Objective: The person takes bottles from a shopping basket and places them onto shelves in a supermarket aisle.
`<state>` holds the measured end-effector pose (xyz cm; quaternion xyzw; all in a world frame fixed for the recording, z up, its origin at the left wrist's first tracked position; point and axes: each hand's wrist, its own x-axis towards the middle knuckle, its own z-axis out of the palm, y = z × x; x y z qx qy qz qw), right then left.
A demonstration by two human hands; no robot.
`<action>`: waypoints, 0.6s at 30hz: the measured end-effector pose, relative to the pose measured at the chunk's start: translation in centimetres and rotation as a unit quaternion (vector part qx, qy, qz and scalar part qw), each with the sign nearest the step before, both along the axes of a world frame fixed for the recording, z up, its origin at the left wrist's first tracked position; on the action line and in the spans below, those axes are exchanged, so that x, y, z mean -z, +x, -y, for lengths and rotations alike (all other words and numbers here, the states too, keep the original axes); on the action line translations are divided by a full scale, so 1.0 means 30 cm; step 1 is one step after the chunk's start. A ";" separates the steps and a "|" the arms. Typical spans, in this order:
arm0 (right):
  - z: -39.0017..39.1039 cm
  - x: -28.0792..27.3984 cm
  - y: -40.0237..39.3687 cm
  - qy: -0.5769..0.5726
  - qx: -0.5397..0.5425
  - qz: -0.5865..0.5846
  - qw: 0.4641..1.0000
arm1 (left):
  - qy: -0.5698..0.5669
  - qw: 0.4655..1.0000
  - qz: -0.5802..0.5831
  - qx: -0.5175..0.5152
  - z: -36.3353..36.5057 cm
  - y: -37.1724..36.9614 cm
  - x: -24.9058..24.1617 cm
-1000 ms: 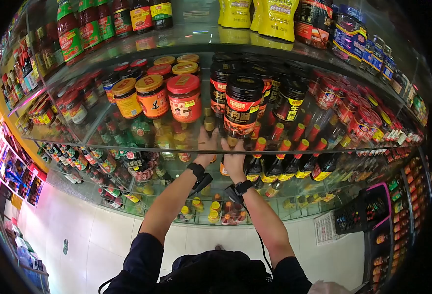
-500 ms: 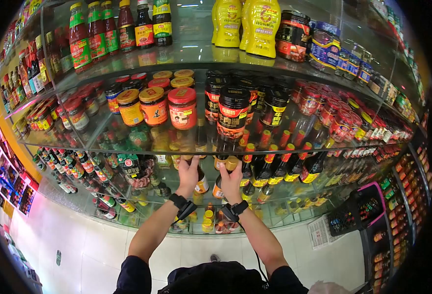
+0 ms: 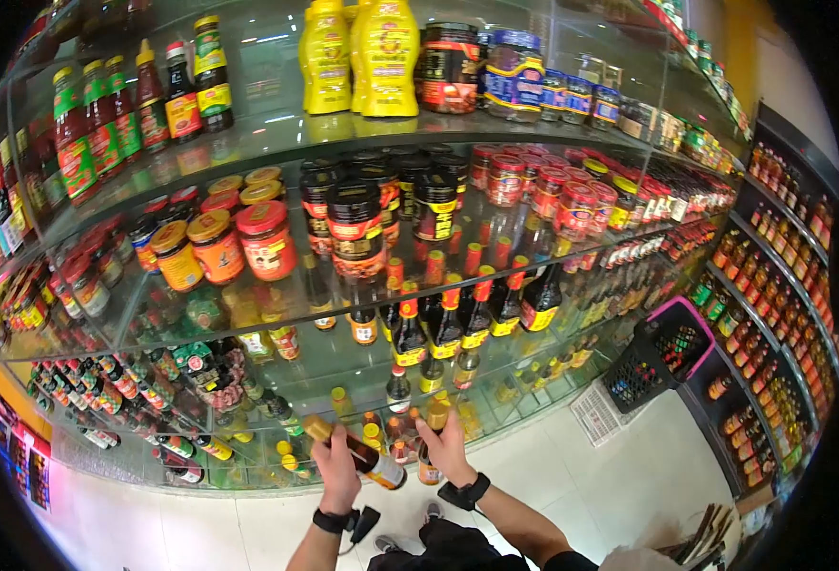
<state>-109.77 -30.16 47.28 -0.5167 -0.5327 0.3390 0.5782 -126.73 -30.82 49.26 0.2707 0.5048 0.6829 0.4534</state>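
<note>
My left hand (image 3: 339, 472) is closed around a dark sauce bottle (image 3: 374, 462) with a gold cap and a pale label; the bottle leans, its cap up to the left. Beside it, my right hand (image 3: 451, 451) grips a second gold-capped sauce bottle (image 3: 428, 470), held more upright and partly hidden by the fingers. Both bottles are in front of the lower glass shelves, apart from each other. Above my hands stands a row of dark bottles (image 3: 445, 330) with red caps and yellow labels on a shelf.
Glass shelves hold black-lidded jars (image 3: 355, 228), red-lidded jars (image 3: 265, 249) and yellow squeeze bottles (image 3: 386, 62). On the right, a black basket (image 3: 640, 366) with a pink rim stands near a rack of bottles (image 3: 767, 328). Pale floor tiles (image 3: 533, 485) lie below.
Both hands have come off the shelf and down toward my body, each bringing out a gold-capped bottle. The left bottle has tilted. My view has turned to the right.
</note>
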 end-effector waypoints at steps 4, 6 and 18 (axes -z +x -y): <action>0.072 0.123 0.095 0.002 0.006 -0.057 0.998 | -0.011 1.000 0.008 -0.002 0.102 0.123 0.111; 0.104 0.173 0.168 -0.048 0.043 -0.035 0.997 | -0.026 1.000 0.001 0.014 0.126 0.188 0.177; 0.221 0.450 0.955 -0.075 0.091 -0.062 0.991 | -0.064 0.997 -0.042 0.024 0.182 0.921 0.392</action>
